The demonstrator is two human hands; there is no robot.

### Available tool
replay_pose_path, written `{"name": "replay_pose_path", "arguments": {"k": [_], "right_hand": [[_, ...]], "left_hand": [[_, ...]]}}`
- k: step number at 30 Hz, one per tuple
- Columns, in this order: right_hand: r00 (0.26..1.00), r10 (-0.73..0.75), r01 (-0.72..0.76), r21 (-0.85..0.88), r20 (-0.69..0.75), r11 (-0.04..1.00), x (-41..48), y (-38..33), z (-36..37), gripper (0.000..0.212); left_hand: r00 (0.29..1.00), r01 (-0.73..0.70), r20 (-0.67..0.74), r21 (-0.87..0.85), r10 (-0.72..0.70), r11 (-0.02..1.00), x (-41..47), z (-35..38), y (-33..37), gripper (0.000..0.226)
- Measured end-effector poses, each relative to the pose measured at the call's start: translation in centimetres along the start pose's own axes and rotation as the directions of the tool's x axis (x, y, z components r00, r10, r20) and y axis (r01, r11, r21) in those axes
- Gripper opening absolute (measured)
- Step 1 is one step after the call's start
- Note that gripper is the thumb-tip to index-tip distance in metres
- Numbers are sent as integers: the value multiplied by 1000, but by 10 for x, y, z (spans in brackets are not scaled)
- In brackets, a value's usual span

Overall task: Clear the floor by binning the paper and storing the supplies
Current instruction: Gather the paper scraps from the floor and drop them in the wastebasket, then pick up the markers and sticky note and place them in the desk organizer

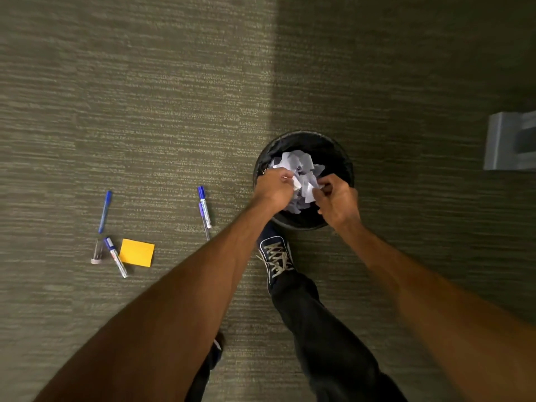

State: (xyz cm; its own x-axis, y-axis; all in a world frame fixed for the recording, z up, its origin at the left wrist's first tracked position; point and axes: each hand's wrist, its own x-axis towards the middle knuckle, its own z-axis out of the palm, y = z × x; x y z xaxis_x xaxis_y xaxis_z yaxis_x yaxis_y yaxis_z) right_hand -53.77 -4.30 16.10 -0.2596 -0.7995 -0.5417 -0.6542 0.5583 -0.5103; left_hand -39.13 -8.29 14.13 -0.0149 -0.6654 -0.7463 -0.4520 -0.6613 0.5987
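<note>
A round black bin stands on the carpet, right of centre. Crumpled white paper fills its opening. My left hand and my right hand are both over the bin, each closed on the paper from its own side. On the floor to the left lie a blue-capped marker with a thin pen beside it, a blue pen, a second marker, a small clear capped item and a yellow sticky-note pad.
My right foot in a dark laced shoe stands just in front of the bin. The other foot shows under my left forearm. A grey furniture base sits at the right edge. Olive carpet covers the floor.
</note>
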Motion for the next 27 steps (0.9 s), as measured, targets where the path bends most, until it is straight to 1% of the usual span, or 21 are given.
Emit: {"name": "replay_pose_path", "arguments": {"k": [2, 3, 4, 6, 10, 12, 17, 21, 24, 27], "right_hand": [[998, -59, 60, -110, 11, 992, 2, -1, -1, 28], [996, -85, 86, -148, 8, 985, 1, -2, -2, 31], [995, -104, 103, -170, 0, 980, -1, -4, -3, 32], [988, -151, 145, -188, -21, 972, -6, -11, -4, 33], [961, -273, 266, -149, -32, 952, -26, -36, -1, 29], [941, -337, 333, -117, -15, 936, -37, -53, 4, 27], [881, -472, 472, -94, 29, 876, -62, -92, 31, 21], [849, -517, 525, -67, 105, 849, -74, -114, 66, 23], [826, -538, 553, -53, 171, 832, -78, -122, 97, 20], [824, -516, 543, -67, 234, 837, -75, -124, 129, 14]], "left_hand": [[999, -36, 37, 51, 34, 998, 0, -2, 3, 31], [998, -43, 43, 38, 42, 998, -1, -3, 4, 32], [998, -46, 37, 14, 46, 999, -2, -5, 4, 32], [998, -47, -31, -49, 46, 998, -8, -11, 4, 25], [978, -104, -196, -155, 72, 983, -29, -33, -6, 15], [965, -126, -251, -187, 77, 974, -42, -48, -17, 14], [947, -137, -309, -132, 90, 982, -73, -92, -63, 16], [920, -99, -388, -108, 49, 989, -91, -129, -105, 17], [899, -53, -437, -83, 11, 995, -99, -153, -141, 17], [877, -8, -479, -82, -32, 997, -101, -173, -185, 17]]}}
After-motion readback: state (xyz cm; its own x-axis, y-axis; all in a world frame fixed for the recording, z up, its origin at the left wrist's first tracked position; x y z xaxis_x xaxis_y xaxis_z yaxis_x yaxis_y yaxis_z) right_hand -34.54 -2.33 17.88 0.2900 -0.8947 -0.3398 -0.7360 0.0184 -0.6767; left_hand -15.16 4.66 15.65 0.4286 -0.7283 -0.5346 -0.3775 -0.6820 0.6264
